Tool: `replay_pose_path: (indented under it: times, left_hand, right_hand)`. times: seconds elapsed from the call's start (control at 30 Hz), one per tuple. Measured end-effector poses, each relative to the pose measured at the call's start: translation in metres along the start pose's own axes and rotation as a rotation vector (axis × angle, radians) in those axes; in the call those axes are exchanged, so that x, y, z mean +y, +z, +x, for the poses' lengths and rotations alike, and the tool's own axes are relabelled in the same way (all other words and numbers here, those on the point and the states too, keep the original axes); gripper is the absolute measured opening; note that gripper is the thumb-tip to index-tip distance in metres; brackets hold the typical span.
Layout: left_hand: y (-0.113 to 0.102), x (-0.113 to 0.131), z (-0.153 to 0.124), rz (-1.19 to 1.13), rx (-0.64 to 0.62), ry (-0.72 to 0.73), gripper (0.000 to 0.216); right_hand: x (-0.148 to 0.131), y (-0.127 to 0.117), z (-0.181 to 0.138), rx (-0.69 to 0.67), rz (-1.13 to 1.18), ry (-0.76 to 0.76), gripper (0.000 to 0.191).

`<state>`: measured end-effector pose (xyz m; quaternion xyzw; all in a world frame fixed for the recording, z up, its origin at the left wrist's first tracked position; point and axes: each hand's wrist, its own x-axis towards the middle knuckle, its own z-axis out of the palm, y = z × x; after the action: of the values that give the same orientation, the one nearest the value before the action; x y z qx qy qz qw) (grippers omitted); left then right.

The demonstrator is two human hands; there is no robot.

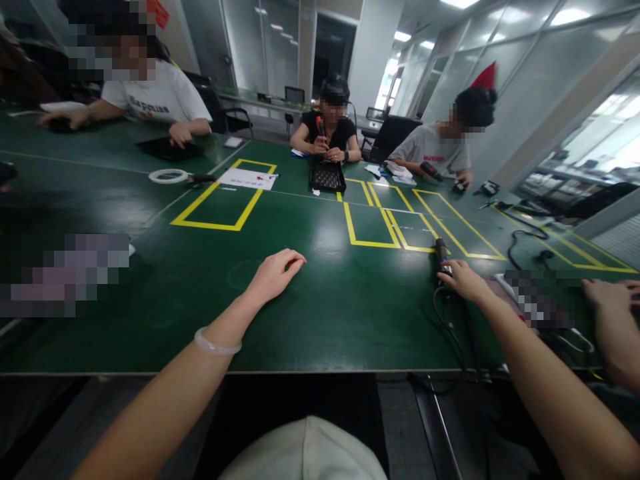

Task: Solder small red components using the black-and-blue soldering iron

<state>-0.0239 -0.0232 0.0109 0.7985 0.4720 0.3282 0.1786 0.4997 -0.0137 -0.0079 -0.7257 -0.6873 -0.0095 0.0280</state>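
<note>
My left hand (274, 275) rests on the green tabletop (330, 313), fingers together and loosely curled, thumb tip close to the index finger. Nothing shows in it. A clear bracelet (218, 342) circles that wrist. To the right, my right hand (465, 280) is closed around the lower end of a dark cylindrical tool (441, 250) lying on the table. A black cable (445, 313) runs from the tool toward the front edge. The tool's exact kind is not clear. Beside this hand lies a blurred-out flat object (530, 300).
Yellow tape rectangles (207, 228) mark the table. Across it, one person (333, 127) works over a black tray (327, 177), and another (435, 150) holds a dark power tool (431, 171). A white tape roll (169, 176) and paper (245, 178) lie left. Another person's hands (610, 297) are at right.
</note>
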Motion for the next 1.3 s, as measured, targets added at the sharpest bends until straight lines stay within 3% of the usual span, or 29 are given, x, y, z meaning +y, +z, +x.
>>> replay_pose_path:
  times: [0.33,0.5,0.6,0.67,0.8,0.97,1.1,1.3]
  left_hand:
    - [0.001,-0.002,0.000,0.004,-0.007,0.005,0.030]
    - [0.002,-0.001,0.000,0.004,-0.016,0.004,0.030]
    - [0.003,-0.001,0.000,0.011,-0.027,0.004,0.030]
    - [0.004,-0.001,0.000,0.014,-0.033,0.009,0.030]
    - [0.005,-0.001,0.001,-0.001,-0.055,0.018,0.031]
    - [0.010,0.004,0.000,-0.148,-0.125,0.038,0.030]
    - [0.015,0.009,-0.001,-0.241,-0.156,0.044,0.039]
    - [0.018,0.010,-0.001,-0.184,-0.140,0.116,0.020]
  right_hand:
    - [0.008,0.011,-0.023,0.171,0.122,0.109,0.026]
    - [0.000,-0.009,-0.025,0.284,0.153,0.157,0.023]
    - [-0.037,-0.033,-0.025,0.433,0.276,0.097,0.020]
    - [-0.078,-0.046,-0.025,0.437,0.500,0.023,0.019]
    - [-0.183,-0.050,-0.028,0.278,1.082,-0.180,0.021]
    - [-0.287,-0.016,-0.032,0.060,1.505,-0.275,0.022]
    - [-0.324,0.013,-0.034,0.006,1.663,-0.227,0.021]
    - [-0.327,0.026,-0.040,-0.088,1.738,-0.249,0.022]
